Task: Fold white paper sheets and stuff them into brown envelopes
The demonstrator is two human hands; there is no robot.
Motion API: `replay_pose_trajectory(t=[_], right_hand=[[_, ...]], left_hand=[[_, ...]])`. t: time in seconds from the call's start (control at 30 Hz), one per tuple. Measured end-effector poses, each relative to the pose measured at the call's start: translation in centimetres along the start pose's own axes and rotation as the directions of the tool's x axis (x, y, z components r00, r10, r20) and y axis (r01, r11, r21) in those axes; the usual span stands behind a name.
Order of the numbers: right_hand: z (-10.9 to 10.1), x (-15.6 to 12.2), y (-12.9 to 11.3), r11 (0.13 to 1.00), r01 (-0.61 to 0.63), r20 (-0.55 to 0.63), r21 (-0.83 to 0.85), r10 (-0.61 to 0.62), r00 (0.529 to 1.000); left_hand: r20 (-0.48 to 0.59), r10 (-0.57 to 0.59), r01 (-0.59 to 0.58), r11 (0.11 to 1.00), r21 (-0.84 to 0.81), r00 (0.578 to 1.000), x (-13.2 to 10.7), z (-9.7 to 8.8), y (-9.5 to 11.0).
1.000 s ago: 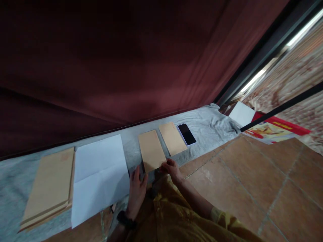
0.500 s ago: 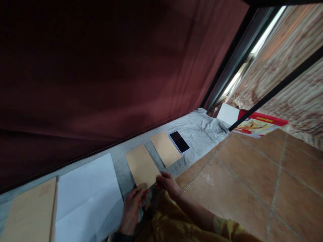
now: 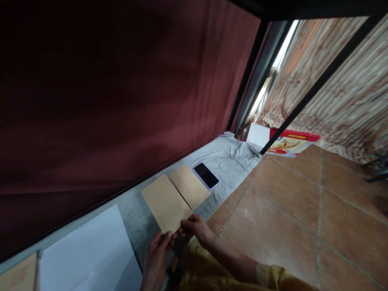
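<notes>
A tan paper envelope (image 3: pixel 165 200) is held by its near edge between both hands, tilted over the grey cloth. My left hand (image 3: pixel 158 252) pinches its near left corner, thumb on top. At the near right corner, my right hand (image 3: pixel 195 229) grips the same envelope with curled fingers. A second tan envelope (image 3: pixel 190 186) lies flat just right of the held one, their edges almost touching. Beyond it rests a phone (image 3: pixel 206 175) with a dark screen and a pale rim. Large white paper (image 3: pixel 91 250) lies to the left of my left hand.
Grey cloth (image 3: pixel 236 155) covers the narrow surface along a dark red curtain (image 3: pixel 151 101). A tan sheet or folder (image 3: pixel 20 275) sits at the lower left. A black pole (image 3: pixel 303 101) slants down near a red and white box (image 3: pixel 291 143). Brown floor tiles (image 3: pixel 273 214) lie right.
The held envelope has come closer to the flat one, narrowing the gap, and its far face now looks blank. Both hands moved with it. The view has shifted somewhat to the right.
</notes>
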State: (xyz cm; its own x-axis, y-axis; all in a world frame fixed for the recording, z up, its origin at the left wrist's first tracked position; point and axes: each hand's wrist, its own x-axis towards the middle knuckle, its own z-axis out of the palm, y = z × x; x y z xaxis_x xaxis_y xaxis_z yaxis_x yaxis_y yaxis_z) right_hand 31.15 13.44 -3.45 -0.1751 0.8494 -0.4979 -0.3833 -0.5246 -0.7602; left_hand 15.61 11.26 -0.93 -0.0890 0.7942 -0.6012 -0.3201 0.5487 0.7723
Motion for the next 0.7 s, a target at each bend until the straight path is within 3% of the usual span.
replay_pose_trajectory(t=[0.17, 0.37, 0.5, 0.7], right_hand=[[-2.5, 0.7, -4.0, 0.998, 0.068, -0.116, 0.006, -0.067, 0.991], [-5.7, 2.0, -6.3, 1.000, 0.010, -0.273, -0.029, -0.018, 0.962], [-7.2, 2.1, -6.7, 0.998, -0.043, -0.315, -0.050, 0.025, 0.949], [-7.9, 2.0, -6.5, 0.988, -0.126, -0.309, -0.092, 0.092, 0.947]], left_hand=[[0.068, 0.074, -0.078, 0.996, 0.051, 0.995, 2.1, 4.2, 1.4], [0.120, 0.156, -0.179, 0.962, 0.206, 0.980, 4.9, 8.3, 1.1], [0.137, 0.156, -0.188, 0.945, 0.267, 0.978, 5.9, 9.5, 0.6], [0.099, 0.159, -0.184, 0.918, 0.352, 0.982, 6.5, 9.6, -0.3]])
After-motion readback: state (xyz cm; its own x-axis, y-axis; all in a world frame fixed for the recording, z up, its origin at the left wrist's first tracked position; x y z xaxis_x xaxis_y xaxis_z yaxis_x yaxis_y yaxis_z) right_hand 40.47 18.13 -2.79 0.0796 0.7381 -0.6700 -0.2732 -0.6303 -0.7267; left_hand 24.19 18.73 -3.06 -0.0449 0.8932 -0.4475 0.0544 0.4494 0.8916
